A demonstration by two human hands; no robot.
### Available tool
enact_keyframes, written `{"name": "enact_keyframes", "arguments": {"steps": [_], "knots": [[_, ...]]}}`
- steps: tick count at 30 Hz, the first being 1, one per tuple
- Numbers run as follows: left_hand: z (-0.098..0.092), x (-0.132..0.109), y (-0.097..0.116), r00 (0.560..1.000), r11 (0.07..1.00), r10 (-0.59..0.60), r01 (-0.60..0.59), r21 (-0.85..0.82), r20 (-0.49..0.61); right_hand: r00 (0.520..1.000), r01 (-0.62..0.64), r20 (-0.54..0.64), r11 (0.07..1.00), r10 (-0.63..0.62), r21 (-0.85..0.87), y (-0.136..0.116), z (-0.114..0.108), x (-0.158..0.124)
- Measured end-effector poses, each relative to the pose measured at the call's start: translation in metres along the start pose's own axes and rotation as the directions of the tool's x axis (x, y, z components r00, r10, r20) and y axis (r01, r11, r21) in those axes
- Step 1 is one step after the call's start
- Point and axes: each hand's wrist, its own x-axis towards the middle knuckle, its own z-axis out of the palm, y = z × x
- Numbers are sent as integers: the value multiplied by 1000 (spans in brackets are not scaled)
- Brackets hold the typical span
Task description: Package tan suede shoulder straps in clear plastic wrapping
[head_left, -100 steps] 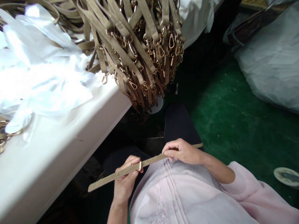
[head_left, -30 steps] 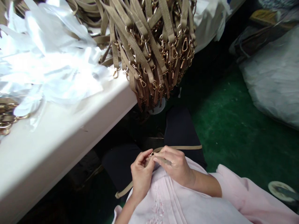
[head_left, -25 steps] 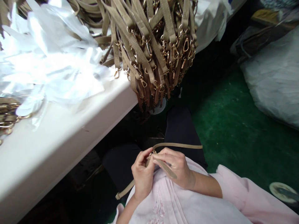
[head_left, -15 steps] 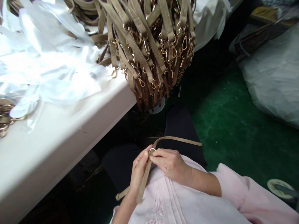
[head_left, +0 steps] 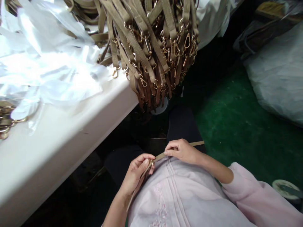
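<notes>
White counter (head_left: 59, 138) bears clasp-ended straps (head_left: 161, 56); beside it, left fingers (head_left: 144, 165) pinch a strap (head_left: 160, 156) at its buckle (head_left: 151, 162), right fingers (head_left: 170, 153) farther along, buckling apparently unfinished.

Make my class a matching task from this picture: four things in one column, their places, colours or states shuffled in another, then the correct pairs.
1. held strap
2. clasped straps
3. floor
4. plastic sheets

A. green
B. white, heaped on the table
C. pinched by left hand and right hand
D. hanging over the table corner

Pairs: 1-C, 2-D, 3-A, 4-B
</notes>
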Motion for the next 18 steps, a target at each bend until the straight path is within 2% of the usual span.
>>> {"name": "enact_keyframes", "arguments": {"steps": [2,4,6,9,13,18], "knots": [[-1,-5,2,999,991,-29,25,134,33,1000,15,17,1000,-16,18,-5,-8,0],[-2,-8,4,998,973,-32,20,229,48,994,100,44,995,-98,-29,-10,-15,0],[-4,-11,7,999,956,3,-13,292,36,980,195,51,975,-191,-106,-14,-22,1],[-5,-13,12,997,889,66,-74,453,34,965,262,16,946,-264,-192,-17,-25,4],[-2,-17,19,989,748,111,-148,647,98,955,260,-78,932,-287,-252,-13,-17,4],[12,-18,26,971,627,208,-224,746,117,952,170,-215,960,-219,-224,-14,-6,-2]]}}
